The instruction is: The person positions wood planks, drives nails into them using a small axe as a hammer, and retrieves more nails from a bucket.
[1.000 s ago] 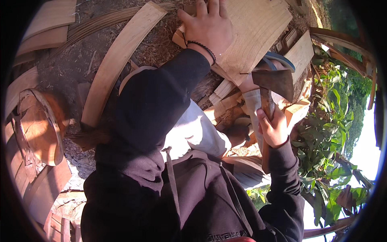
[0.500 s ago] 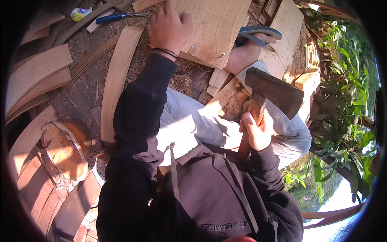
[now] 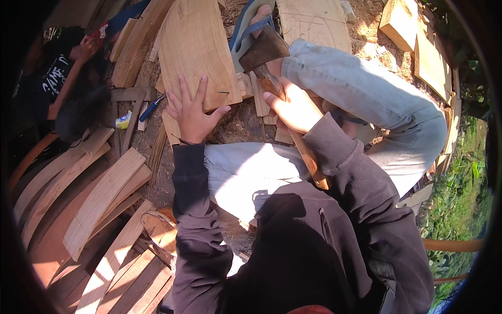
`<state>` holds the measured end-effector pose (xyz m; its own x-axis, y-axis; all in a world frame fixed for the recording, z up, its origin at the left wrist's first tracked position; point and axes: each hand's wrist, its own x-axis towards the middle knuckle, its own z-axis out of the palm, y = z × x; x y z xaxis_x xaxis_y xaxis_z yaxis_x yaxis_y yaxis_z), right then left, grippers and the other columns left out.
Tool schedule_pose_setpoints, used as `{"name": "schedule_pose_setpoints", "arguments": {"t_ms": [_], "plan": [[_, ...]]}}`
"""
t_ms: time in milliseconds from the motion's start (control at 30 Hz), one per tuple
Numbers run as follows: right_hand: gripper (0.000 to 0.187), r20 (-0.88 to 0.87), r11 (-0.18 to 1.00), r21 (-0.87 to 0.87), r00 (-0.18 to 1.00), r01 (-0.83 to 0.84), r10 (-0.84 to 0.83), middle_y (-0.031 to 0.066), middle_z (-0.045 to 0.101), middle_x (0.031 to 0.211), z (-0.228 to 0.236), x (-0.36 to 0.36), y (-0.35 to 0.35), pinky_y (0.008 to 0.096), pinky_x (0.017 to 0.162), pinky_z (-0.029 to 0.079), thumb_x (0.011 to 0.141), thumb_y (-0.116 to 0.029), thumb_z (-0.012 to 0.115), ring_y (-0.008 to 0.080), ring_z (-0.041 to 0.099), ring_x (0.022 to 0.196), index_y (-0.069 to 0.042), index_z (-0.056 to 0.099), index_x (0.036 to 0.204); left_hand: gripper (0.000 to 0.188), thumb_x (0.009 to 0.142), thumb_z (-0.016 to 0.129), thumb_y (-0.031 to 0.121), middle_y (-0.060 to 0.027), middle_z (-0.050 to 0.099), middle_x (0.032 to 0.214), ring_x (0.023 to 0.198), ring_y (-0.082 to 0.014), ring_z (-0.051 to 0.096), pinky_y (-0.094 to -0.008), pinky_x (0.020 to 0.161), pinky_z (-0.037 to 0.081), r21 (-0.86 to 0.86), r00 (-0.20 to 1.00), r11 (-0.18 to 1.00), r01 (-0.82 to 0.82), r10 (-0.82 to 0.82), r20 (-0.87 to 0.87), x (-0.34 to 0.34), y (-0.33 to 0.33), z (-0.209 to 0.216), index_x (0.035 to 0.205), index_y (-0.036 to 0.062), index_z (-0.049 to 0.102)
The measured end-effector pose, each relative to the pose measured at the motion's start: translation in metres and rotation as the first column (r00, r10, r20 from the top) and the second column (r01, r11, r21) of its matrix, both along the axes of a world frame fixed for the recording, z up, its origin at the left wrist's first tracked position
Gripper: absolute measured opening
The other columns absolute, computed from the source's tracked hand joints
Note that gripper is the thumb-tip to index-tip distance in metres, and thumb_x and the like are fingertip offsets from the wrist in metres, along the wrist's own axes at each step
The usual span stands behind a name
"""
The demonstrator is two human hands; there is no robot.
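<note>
My left hand (image 3: 193, 112) lies on the near end of a wide pale wooden board (image 3: 196, 39), fingers spread and nothing held. Just right of its fingertips a nail (image 3: 224, 92) sticks out of the board near the edge. Closed round the upper wooden handle is my right hand (image 3: 297, 107), which holds a hatchet. The dark metal head of the hatchet (image 3: 265, 48) is raised right of the board, over my sandalled foot (image 3: 260, 14). Its handle runs back beneath my right forearm.
Curved wooden pieces (image 3: 104, 201) are stacked at the left. A blue-handled tool (image 3: 151, 107) rests by the board near a small yellow packet (image 3: 123, 120). At the far left another person's hand (image 3: 86, 49) is by a blue-and-red object. Wood blocks (image 3: 400, 23) lie at the far right.
The view has swung left, bringing the other person into sight. My left hand has slid to the board's near end, and the hatchet has come closer to the board. One nail shows instead of two.
</note>
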<state>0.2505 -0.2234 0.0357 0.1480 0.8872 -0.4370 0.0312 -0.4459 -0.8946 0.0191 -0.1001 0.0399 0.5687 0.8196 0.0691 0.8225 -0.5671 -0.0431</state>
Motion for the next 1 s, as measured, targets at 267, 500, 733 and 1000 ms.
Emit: {"name": "schedule_pose_setpoints", "arguments": {"t_ms": [267, 500, 733, 1000], "plan": [[0.043, 0.195, 0.936, 0.325, 0.958, 0.137, -0.208, 0.0280, 0.061, 0.090, -0.011, 0.024, 0.046, 0.0464, 0.078, 0.048, 0.088, -0.028, 0.057, 0.0420, 0.062, 0.085, 0.004, 0.044, 0.114, 0.092, 0.064, 0.056, 0.080, -0.0180, 0.022, 0.151, 0.133, -0.0538, 0.015, -0.0703, 0.098, 0.013, 0.051, 0.992, 0.997, 0.061, -0.067, 0.107, -0.001, 0.004, -0.012, 0.140, 0.0303, 0.041], [0.032, 0.295, 0.959, 0.234, 0.952, -0.158, 0.085, 0.0276, 0.061, 0.081, -0.026, 0.012, 0.015, 0.0468, 0.069, 0.048, 0.088, -0.023, 0.059, 0.0454, 0.061, 0.081, -0.003, 0.047, 0.109, 0.094, 0.064, 0.053, 0.082, -0.0183, 0.024, 0.150, 0.133, -0.0527, 0.018, -0.0683, 0.100, 0.013, 0.063, 0.992, 0.997, 0.036, -0.043, 0.119, -0.013, 0.005, -0.021, 0.140, 0.0269, 0.041], [0.034, 0.372, 0.974, 0.027, 0.907, -0.225, 0.199, 0.0296, 0.060, 0.089, -0.030, 0.007, 0.016, 0.0486, 0.074, 0.047, 0.089, -0.027, 0.055, 0.0476, 0.059, 0.086, -0.002, 0.046, 0.109, 0.093, 0.064, 0.054, 0.081, -0.0171, 0.023, 0.151, 0.134, -0.0512, 0.016, -0.0707, 0.098, 0.012, 0.080, 0.992, 0.996, 0.050, -0.059, 0.116, -0.010, 0.011, -0.018, 0.140, 0.0287, 0.042], [0.037, 0.208, 0.963, 0.267, 0.974, 0.029, -0.087, 0.0300, 0.060, 0.091, -0.018, 0.017, 0.030, 0.0489, 0.075, 0.046, 0.089, -0.029, 0.054, 0.0458, 0.059, 0.088, -0.002, 0.043, 0.111, 0.091, 0.067, 0.052, 0.080, -0.0167, 0.026, 0.150, 0.133, -0.0507, 0.020, -0.0665, 0.099, 0.016, 0.120, 0.997, 0.992, 0.026, -0.034, 0.068, -0.015, 0.005, -0.019, 0.141, 0.0271, 0.040]]}}
